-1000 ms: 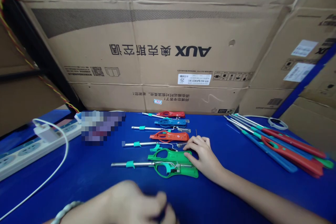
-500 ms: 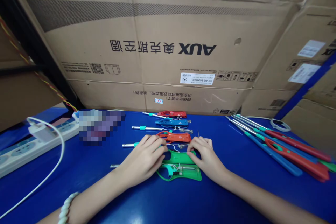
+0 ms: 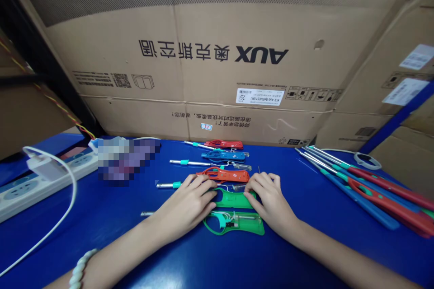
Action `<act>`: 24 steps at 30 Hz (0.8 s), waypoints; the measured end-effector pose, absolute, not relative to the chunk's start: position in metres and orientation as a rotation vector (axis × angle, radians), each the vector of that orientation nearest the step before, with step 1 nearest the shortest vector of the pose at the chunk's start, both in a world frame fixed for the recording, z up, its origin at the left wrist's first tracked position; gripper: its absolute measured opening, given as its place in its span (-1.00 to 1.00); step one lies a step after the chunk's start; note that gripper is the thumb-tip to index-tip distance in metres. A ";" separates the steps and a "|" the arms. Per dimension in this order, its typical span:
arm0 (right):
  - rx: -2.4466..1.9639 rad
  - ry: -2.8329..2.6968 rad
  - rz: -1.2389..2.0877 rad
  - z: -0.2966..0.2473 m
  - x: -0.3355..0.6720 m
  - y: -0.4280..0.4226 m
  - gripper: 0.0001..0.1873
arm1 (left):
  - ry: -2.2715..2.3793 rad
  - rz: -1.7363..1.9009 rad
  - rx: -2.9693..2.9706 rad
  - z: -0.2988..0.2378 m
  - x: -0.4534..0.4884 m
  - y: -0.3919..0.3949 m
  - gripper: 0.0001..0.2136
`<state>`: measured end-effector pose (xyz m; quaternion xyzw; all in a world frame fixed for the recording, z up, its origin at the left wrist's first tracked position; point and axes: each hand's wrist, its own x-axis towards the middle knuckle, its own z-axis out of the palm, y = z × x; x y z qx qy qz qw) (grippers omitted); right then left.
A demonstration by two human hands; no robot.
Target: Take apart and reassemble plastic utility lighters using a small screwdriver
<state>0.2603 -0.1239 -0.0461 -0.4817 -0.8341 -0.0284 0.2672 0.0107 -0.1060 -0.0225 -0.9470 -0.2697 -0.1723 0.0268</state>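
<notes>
On the surface (image 3: 190,257), near middle, the left hand (image 3: 188,205) and right hand (image 3: 269,196) curl at opposite ends of the green shell (image 3: 233,199), pinching indeterminable, its loaded mate (image 3: 252,226) unjoined, with three farther open units (image 3: 235,176) apparently remaining and the closed units (image 3: 395,208) at right apparently complete.

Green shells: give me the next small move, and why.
Probably lift the upper shell slightly: the left hand and right hand are at its opposite ends, while the lower shell lies nearer the person, its black plug uncovered.
</notes>
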 end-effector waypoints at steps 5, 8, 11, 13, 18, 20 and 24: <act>-1.304 -2.240 -0.049 -0.048 0.261 -0.122 -0.87 | -0.844 -0.492 -2.919 -0.022 0.009 -0.104 -0.80; -1.312 -2.210 0.020 -0.049 0.262 -0.122 -0.90 | -0.829 -0.506 -2.888 -0.024 0.008 -0.102 -0.78; -1.309 -2.191 0.075 -0.049 0.263 -0.121 -0.92 | -0.806 -0.545 -2.856 -0.027 0.006 -0.099 -0.77; -1.317 -2.193 0.083 -0.050 0.264 -0.120 -0.91 | -0.804 -0.545 -2.847 -0.028 0.006 -0.097 -0.78; -1.332 -2.195 0.098 -0.049 0.265 -0.119 -0.88 | -0.785 -0.571 -2.823 -0.027 0.004 -0.097 -0.80; -1.330 -2.188 0.108 -0.049 0.265 -0.119 -0.87 | -0.780 -0.598 -2.817 -0.027 0.004 -0.097 -0.81; -1.321 -2.184 0.112 -0.050 0.267 -0.119 -0.85 | -0.783 -0.596 -2.837 -0.027 0.004 -0.098 -0.82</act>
